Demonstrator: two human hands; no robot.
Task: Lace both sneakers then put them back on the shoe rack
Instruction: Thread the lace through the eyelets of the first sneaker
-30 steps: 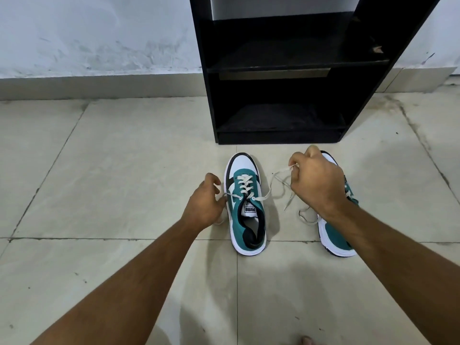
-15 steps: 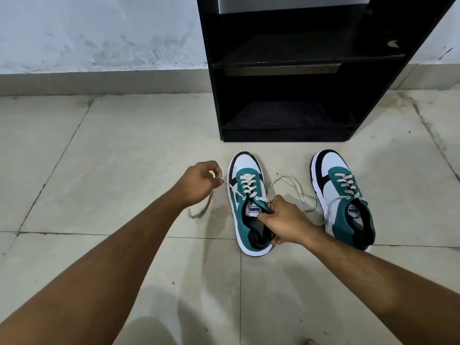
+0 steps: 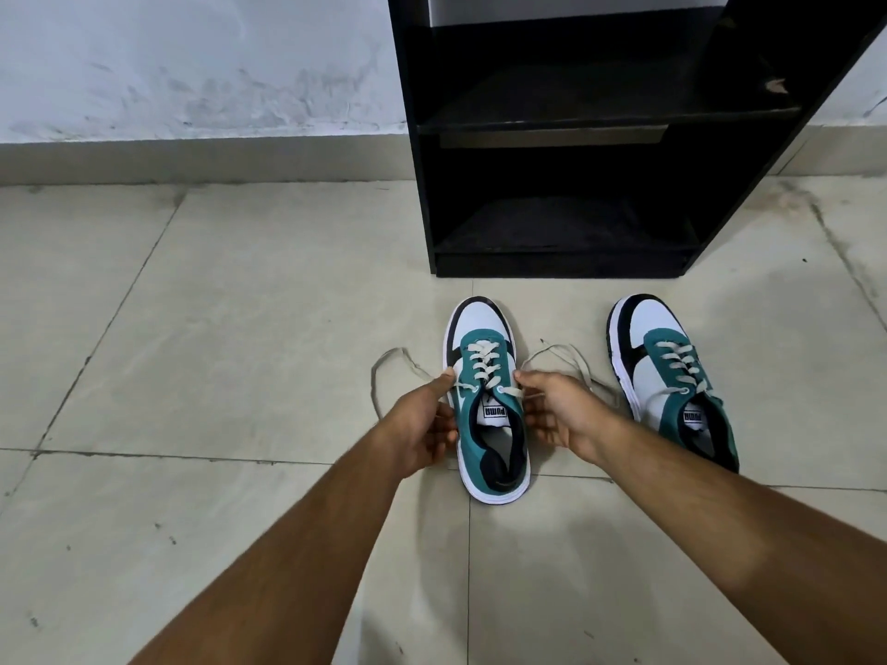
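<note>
Two teal, white and black sneakers stand on the tiled floor, toes toward the rack. The left sneaker (image 3: 485, 424) has white laces crossed up its front, and loose lace ends (image 3: 389, 371) trail on the floor on both sides. My left hand (image 3: 425, 422) grips its left side, thumb by the top eyelet. My right hand (image 3: 557, 410) grips its right side, fingertips at the top lace crossing. The right sneaker (image 3: 665, 371) stands alone, laced, untouched. The black shoe rack (image 3: 566, 136) stands just beyond, shelves bare.
A pale wall with a tiled skirting (image 3: 192, 156) runs behind the rack. Beige floor tiles (image 3: 216, 304) with dark grout lines spread to the left and right of the sneakers.
My left hand dropped the lace end it held out and came in to the left sneaker's side. My right hand shifted from the shoe's tongue to its right side.
</note>
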